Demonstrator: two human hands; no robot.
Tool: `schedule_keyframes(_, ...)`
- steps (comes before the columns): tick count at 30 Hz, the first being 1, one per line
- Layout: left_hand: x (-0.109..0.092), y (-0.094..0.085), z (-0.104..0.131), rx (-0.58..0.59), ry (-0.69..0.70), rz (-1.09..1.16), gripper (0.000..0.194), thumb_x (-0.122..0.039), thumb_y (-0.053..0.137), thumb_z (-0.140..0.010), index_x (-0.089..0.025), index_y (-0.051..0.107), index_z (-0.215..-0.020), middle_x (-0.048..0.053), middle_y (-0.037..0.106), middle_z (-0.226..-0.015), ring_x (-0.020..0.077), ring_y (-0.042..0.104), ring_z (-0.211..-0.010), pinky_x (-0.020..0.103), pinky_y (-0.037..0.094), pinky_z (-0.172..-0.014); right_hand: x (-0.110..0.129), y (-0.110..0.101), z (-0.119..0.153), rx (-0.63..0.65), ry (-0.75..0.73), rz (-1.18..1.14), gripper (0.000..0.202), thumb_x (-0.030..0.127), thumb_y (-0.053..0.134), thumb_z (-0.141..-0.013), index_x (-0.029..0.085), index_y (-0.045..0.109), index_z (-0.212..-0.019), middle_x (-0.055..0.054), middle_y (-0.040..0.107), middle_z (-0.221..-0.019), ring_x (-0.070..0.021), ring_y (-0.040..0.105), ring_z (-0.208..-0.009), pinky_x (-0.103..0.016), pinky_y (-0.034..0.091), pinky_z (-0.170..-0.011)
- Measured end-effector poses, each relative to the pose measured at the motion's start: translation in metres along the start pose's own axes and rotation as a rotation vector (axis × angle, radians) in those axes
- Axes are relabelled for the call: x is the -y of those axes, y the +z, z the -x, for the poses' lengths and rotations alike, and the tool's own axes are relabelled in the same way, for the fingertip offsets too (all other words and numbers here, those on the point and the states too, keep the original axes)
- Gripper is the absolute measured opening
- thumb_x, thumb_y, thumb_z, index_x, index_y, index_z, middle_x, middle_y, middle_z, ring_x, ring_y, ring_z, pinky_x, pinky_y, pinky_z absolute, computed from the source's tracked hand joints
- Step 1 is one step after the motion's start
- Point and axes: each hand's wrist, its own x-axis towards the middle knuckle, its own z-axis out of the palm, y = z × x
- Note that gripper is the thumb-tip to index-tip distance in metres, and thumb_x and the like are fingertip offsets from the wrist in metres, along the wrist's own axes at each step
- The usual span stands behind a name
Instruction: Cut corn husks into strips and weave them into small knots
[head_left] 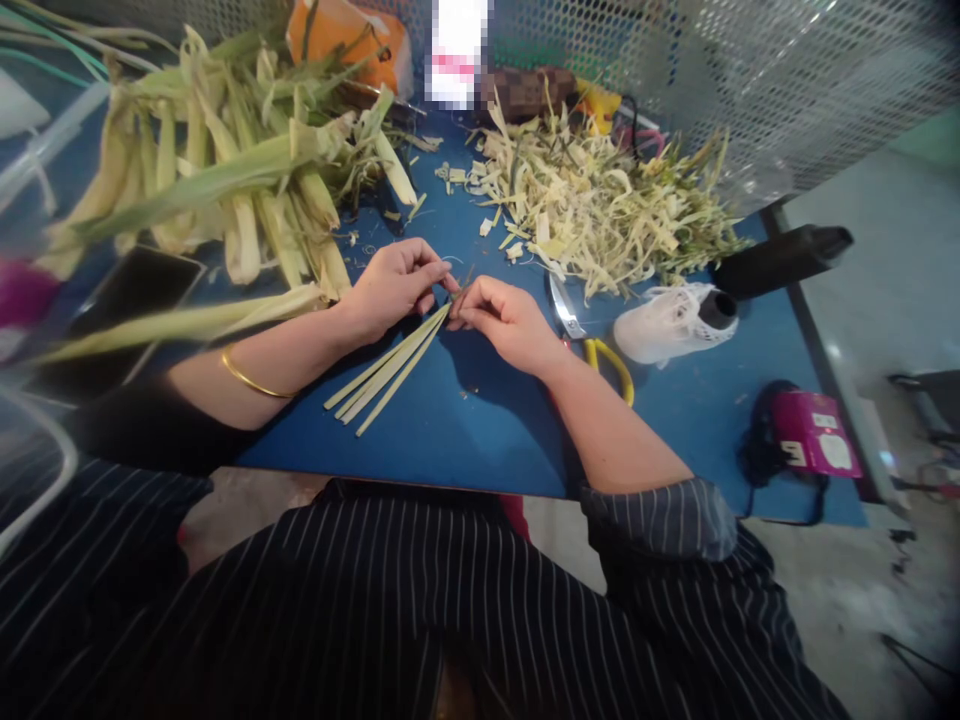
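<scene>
A fan of several narrow, pale green strips lies above the blue table, its gathered dark tips between my hands. My right hand is closed, pinching the strips at those tips. Just to the left, my left hand has its fingertips pressed together by the same end. A thin pale thread curves out from its fingers; how it runs round the strips is too small to tell. Scissors with yellow handles lie to the right, partly behind my right wrist.
Long leafy green stalks are heaped at the left, with a dark phone-like slab beneath. A pile of shredded peelings sits back right. Nearby are a white-wrapped bottle, a black bottle and a magenta box by the table's right edge.
</scene>
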Motion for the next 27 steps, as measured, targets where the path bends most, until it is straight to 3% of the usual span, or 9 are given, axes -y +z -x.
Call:
schedule_keyframes(4, -0.001, 0.000, 0.000, 0.100, -0.013, 0.092, 0.016, -0.017, 0.053, -0.089, -0.017, 0.048, -0.075, 0.001, 0.062, -0.068, 0.0041, 0.044, -0.044, 0.019, 0.027, -0.041, 0.001, -0.001, 0.000, 0.002, -0.019, 0.031, 0.009, 0.020, 0.055, -0.085, 0.019, 0.053, -0.076, -0.002, 0.066, -0.078, -0.0144, 0.063, -0.076, -0.030, 0.047, -0.075)
schedule_keyframes(9, 0.005, 0.002, 0.000, 0.107, 0.090, -0.103, 0.015, -0.014, 0.053, -0.087, -0.018, 0.047, -0.073, -0.004, 0.053, -0.057, 0.0066, 0.045, -0.045, 0.020, 0.032, -0.044, 0.007, -0.002, 0.002, 0.000, -0.038, 0.201, 0.013, 0.018, 0.054, -0.084, 0.019, 0.052, -0.071, -0.001, 0.064, -0.074, -0.0144, 0.059, -0.074, -0.029, 0.044, -0.074)
schedule_keyframes(18, 0.000, 0.001, 0.002, 0.070, 0.168, -0.434, 0.013, -0.019, 0.053, -0.083, -0.019, 0.051, -0.070, -0.003, 0.056, -0.057, 0.0111, 0.049, -0.054, 0.024, 0.036, -0.054, 0.009, -0.005, 0.005, 0.048, -0.030, 0.267, 0.015, 0.015, 0.046, -0.086, 0.021, 0.049, -0.072, -0.001, 0.061, -0.075, -0.0153, 0.057, -0.075, -0.029, 0.043, -0.075)
schedule_keyframes(23, 0.003, 0.001, 0.001, 0.086, 0.088, -0.302, 0.013, -0.020, 0.056, -0.083, -0.019, 0.050, -0.071, -0.003, 0.056, -0.056, 0.0095, 0.050, -0.049, 0.023, 0.038, -0.050, 0.011, -0.005, 0.003, 0.031, -0.008, 0.250, 0.013, 0.017, 0.051, -0.085, 0.020, 0.052, -0.072, -0.001, 0.064, -0.076, -0.0154, 0.058, -0.077, -0.030, 0.044, -0.076)
schedule_keyframes(27, 0.003, -0.001, 0.002, 0.113, -0.045, -0.115, 0.011, -0.022, 0.062, -0.082, -0.016, 0.057, -0.074, 0.001, 0.061, -0.062, 0.0082, 0.054, -0.049, 0.021, 0.041, -0.046, 0.011, -0.007, 0.001, -0.086, -0.036, 0.253, 0.012, 0.019, 0.058, -0.082, 0.019, 0.056, -0.070, -0.002, 0.064, -0.082, -0.0144, 0.057, -0.078, -0.029, 0.044, -0.076)
